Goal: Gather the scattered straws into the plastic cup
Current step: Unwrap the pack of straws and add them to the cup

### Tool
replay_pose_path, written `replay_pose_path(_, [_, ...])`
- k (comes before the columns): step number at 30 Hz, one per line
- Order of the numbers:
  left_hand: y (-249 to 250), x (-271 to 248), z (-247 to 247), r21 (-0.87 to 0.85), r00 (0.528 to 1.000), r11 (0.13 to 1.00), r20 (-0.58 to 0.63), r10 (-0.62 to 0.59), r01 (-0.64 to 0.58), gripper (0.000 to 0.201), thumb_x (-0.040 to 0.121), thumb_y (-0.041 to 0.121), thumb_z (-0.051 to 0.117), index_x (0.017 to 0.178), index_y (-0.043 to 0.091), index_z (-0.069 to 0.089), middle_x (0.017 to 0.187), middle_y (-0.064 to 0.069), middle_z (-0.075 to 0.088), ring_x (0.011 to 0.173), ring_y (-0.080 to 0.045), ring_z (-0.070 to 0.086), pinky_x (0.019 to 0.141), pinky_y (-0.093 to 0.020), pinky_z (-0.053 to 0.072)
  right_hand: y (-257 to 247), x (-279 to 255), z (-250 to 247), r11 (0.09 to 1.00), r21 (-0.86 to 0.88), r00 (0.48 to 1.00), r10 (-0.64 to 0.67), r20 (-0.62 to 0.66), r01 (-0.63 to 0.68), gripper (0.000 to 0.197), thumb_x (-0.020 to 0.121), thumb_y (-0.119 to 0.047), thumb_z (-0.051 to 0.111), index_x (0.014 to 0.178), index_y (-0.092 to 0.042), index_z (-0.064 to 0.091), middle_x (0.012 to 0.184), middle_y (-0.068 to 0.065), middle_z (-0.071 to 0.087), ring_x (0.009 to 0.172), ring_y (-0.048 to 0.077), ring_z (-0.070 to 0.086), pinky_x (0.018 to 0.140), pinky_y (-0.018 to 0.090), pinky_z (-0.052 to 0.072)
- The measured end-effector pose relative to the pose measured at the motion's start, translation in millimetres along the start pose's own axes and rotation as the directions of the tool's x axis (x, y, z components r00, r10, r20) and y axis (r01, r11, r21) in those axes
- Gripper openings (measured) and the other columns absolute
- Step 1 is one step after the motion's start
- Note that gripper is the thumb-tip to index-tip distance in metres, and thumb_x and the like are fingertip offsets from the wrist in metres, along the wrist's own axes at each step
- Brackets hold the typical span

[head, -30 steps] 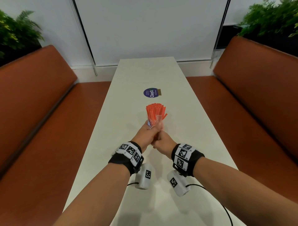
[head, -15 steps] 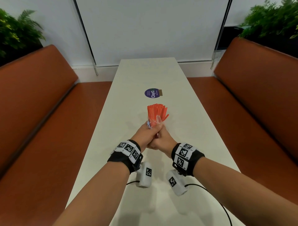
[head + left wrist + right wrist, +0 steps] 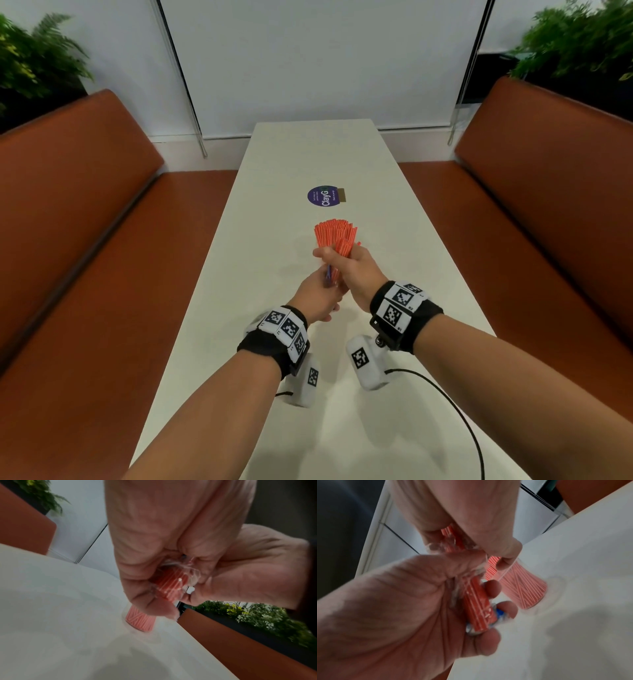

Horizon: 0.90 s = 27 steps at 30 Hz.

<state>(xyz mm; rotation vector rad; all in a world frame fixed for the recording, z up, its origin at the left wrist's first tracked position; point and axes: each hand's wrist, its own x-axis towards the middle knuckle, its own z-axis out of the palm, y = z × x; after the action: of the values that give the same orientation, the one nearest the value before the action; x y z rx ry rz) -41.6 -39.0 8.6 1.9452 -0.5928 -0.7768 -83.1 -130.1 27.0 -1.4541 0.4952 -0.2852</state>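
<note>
A clear plastic cup [image 3: 525, 588] stands on the white table [image 3: 308, 154], packed with orange straws [image 3: 334, 233] that fan out above it. Just in front of it, both hands hold a smaller bundle of orange straws [image 3: 476, 601] in a crinkled clear wrapper with blue print. My left hand [image 3: 318, 294] curls round the bundle's near end. My right hand [image 3: 354, 270] grips its far end, close against the cup's straws. In the head view the hands hide most of the cup; the left wrist view shows its base [image 3: 139, 620] on the table.
A round purple sticker [image 3: 323, 196] lies farther along the table. Orange benches [image 3: 85, 240] [image 3: 548, 205] run along both long sides. Plants [image 3: 37, 65] stand behind the benches. A black cable [image 3: 455, 411] trails over the table's near right part.
My right hand has moved up and forward along the bundle towards the cup's straws. My left hand has drawn back towards me, and the blue-printed wrapper now shows between them.
</note>
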Motion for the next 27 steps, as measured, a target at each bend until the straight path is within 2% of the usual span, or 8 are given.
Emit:
replay_pose_path(6, [-1.9,-1.0,-13.1,0.048,0.997,0.998,0.054,-0.05,0.047,0.044,0.08,0.046,0.067,0.113,0.024,0.05,0.084,-0.001,0.063,0.068,-0.016,0.063,0.056,-0.025,0.047,-4.7,7.8,-7.7,0.994,0.102,0.999,-0.033,-0.016,0.035,0.026,0.097,-0.022,0.048,0.09,-0.007,0.068,0.101,0.007,0.069,0.104,0.024,0.061,0.089,0.047,0.053])
replay_pose_path(10, [-10.7,-2.4,-18.4,0.115,0.994,0.993,0.102,-0.037,0.026,0.063,0.071,0.04,0.08,0.123,0.022,0.05,0.087,0.003,0.062,0.058,-0.016,0.063,0.044,-0.022,0.039,-10.9,10.9,-11.9,0.989,0.129,0.997,-0.064,-0.044,0.069,0.031,0.1,-0.021,0.042,0.093,-0.001,0.064,0.085,0.01,0.069,0.077,0.02,0.065,0.067,0.03,0.053])
replay_pose_path(12, [-15.1,-4.2,-20.1,0.132,0.991,0.99,0.116,-0.059,0.043,0.065,0.07,0.038,0.082,0.123,0.021,0.049,0.092,0.002,0.06,0.056,-0.017,0.063,0.04,-0.021,0.037,-15.0,13.9,-15.9,0.985,0.163,0.995,-0.051,-0.08,0.064,0.034,0.1,-0.021,0.04,0.09,0.004,0.061,0.078,0.012,0.066,0.071,0.022,0.064,0.065,0.03,0.053])
replay_pose_path(16, [-22.7,-6.4,-22.3,0.289,0.975,0.95,0.147,-0.165,0.117,0.051,0.066,0.05,0.081,0.086,0.016,0.048,0.078,-0.001,0.056,0.062,-0.02,0.064,0.047,-0.023,0.043,-23.5,23.1,-26.4,0.945,0.309,0.984,-0.058,-0.167,0.108,0.031,0.1,-0.016,0.041,0.072,-0.005,0.049,0.054,0.007,0.055,0.057,0.026,0.056,0.064,0.039,0.05])
replay_pose_path(19, [-22.6,-6.9,-25.3,0.447,0.967,0.889,0.163,-0.195,0.104,0.068,0.069,0.064,0.071,0.101,0.005,0.058,0.09,-0.011,0.065,0.075,-0.022,0.062,0.055,-0.026,0.048,-31.0,29.1,-33.9,0.948,0.265,0.967,-0.116,-0.227,0.176,0.026,0.1,-0.017,0.041,0.076,-0.008,0.045,0.054,0.005,0.05,0.052,0.024,0.05,0.065,0.041,0.045])
replay_pose_path(21, [-21.3,-5.7,-25.4,0.576,0.97,0.814,0.155,-0.188,0.066,0.07,0.078,0.064,0.063,0.112,0.002,0.058,0.095,-0.008,0.061,0.082,-0.021,0.057,0.058,-0.024,0.044,-37.0,34.3,-39.2,0.949,0.229,0.949,-0.15,-0.278,0.217,0.025,0.099,-0.018,0.042,0.076,-0.01,0.045,0.056,0.004,0.049,0.052,0.021,0.049,0.072,0.043,0.045])
replay_pose_path(25, [-22.8,1.9,-18.2,0.716,0.958,0.698,0.184,-0.22,0.023,0.056,0.083,0.063,0.058,0.093,0.009,0.055,0.079,0.0,0.053,0.083,-0.02,0.053,0.056,-0.021,0.039,-47.5,44.5,-45.6,0.935,0.208,0.92,-0.208,-0.332,0.286,0.015,0.099,-0.02,0.042,0.087,-0.011,0.044,0.062,0.003,0.049,0.055,0.018,0.051,0.069,0.037,0.048])
replay_pose_path(27, [-22.4,7.0,-15.5,0.76,0.95,0.65,0.203,-0.236,-0.001,0.054,0.082,0.063,0.058,0.092,0.01,0.056,0.091,-0.003,0.057,0.088,-0.019,0.053,0.07,-0.024,0.042,-49.9,50.1,-44.9,0.937,0.181,0.916,-0.229,-0.33,0.3,0.014,0.099,-0.02,0.042,0.089,-0.01,0.045,0.064,0.003,0.05,0.056,0.018,0.052,0.065,0.033,0.05])
